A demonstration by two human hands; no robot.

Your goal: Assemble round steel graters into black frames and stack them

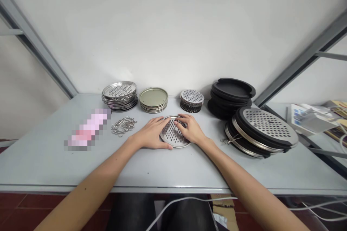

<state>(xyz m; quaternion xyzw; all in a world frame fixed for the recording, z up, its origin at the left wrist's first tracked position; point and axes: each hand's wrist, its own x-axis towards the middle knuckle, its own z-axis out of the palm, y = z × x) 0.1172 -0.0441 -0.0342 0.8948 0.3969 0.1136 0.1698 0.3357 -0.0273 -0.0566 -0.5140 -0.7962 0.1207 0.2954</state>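
A round perforated metal plate [176, 139] with a raised rim lies flat on the grey table, close to its middle. My left hand [153, 133] grips its left edge, thumb at the near side and fingers over the far rim. On the right side, my right hand [191, 129] holds the same plate, its fingers bent over the rim and the holes. A loose pile of small wire hooks [123, 126] lies left of my left hand. Behind the plate stands a stack of smaller perforated discs [192, 96].
Along the wall stand a stack of perforated metal lids [119, 90], a stack of greenish round plates [153, 97] and black rings [233, 90]. Assembled black-rimmed units [267, 124] are piled at right. A blurred pink item [89, 126] lies left. Metal posts [303, 54] flank the table.
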